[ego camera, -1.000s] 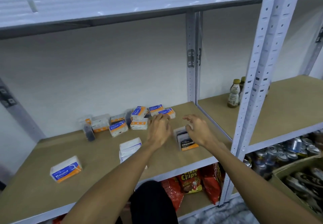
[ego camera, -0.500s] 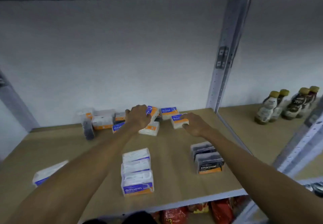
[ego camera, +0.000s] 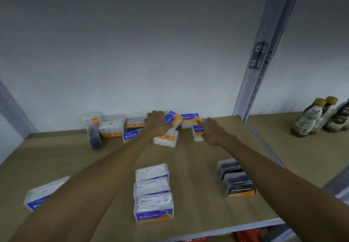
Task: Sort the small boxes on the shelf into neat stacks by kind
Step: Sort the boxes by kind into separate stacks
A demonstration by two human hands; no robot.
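Wooden shelf (ego camera: 198, 158), seen from above and in front. Both arms reach to the back, centre of the frame.

Left hand (ego camera: 157, 123): grip closed around a tilted "Round" box (ego camera: 171, 118), lifted off the pile, one corner up. Right hand (ego camera: 211, 131): fingers laid on another "Round" box (ego camera: 197, 133) that rests on the shelf; whether the grip has closed on it I cannot tell (fingers hide its right side).

Count, back row, upper centre:
- "Round" boxes with readable labels: four — the two at the hands, one flat against the wall (ego camera: 189, 118), one left of the left wrist (ego camera: 131, 136).
- White box with orange band (ego camera: 166, 138), lying under the left hand.
- Cluster at upper left (ego camera: 111, 126): several clear and orange boxes, blurred, number uncertain; one dark box (ego camera: 94, 137) standing on end.

Front, lower centre: three clear boxes in a row front to back, the nearest marked "Smooth" (ego camera: 154, 208). Lower right: two dark boxes, front one marked "Charcoal" (ego camera: 240, 187). Lower left: one lone box (ego camera: 40, 194), partly behind the left forearm.

Right edge, next bay: three bottles (ego camera: 309, 119), close together.
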